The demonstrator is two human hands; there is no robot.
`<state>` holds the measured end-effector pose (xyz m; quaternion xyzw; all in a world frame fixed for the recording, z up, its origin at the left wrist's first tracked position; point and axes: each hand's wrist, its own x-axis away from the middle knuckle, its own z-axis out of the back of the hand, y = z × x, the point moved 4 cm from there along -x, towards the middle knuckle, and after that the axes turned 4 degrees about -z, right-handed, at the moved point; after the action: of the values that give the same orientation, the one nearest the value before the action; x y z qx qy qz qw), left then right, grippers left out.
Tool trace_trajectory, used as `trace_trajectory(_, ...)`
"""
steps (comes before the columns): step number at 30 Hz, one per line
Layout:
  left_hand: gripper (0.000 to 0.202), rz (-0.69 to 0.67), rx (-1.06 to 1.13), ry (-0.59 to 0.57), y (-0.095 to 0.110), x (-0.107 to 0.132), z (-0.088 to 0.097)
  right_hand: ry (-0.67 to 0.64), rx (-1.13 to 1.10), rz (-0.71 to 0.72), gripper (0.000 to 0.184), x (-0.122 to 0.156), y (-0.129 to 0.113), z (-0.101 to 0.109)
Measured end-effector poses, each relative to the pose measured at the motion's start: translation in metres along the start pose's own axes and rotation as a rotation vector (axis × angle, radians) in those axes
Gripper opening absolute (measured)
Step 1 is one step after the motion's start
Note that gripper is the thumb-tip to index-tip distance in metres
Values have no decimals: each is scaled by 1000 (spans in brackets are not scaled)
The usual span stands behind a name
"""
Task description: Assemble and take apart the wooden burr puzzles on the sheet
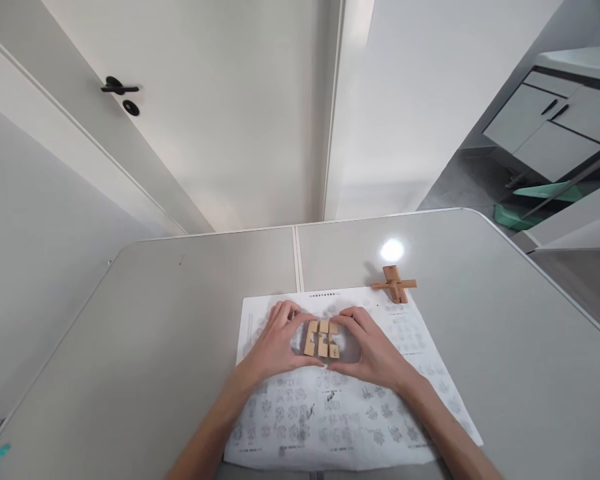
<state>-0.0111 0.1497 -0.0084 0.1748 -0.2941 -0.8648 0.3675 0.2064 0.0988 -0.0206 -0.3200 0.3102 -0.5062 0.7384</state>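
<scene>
Three notched wooden puzzle pieces (323,339) lie side by side in a row, with small gaps between them and their notches showing. On the left, my left hand (279,338) curves its thumb and index finger around the ends of the left piece (309,338). My right hand (369,348) does the same at the right piece (334,351), index finger at the far end and thumb at the near end. Beneath both hands is a white printed sheet (347,427) with rows of small figures. Whether the pieces touch the sheet is hard to tell.
A cross-shaped assembly of wooden pieces (394,285) stands at the sheet's far right corner. The grey table (170,347) has a seam and a bright light reflection. Beyond its far edge are a door with a black handle (120,88) and a white cabinet (545,120).
</scene>
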Motion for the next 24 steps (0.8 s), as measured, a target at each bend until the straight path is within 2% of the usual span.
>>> trace_trajectory(4,78,113,268,11,-8,4,2,8,2,13,64,1,2,-1)
trace_trajectory(8,82,165,466,76,-12,4,4,-2,-160,-74,59,1,5,3)
trace_trajectory(15,81,176,569,93,-15,6,-1,-27,-691,-268,62,3,8,3)
trace_trajectory(19,77,182,587,112,-8,7,-4,-120,-959,-347,45,4,4,-6)
trace_trajectory(22,76,182,617,119,1,7,-8,-124,-1081,-359,43,4,-1,-9)
trace_trajectory(24,74,177,638,107,6,6,-11,-162,-1081,-341,47,4,-5,-11)
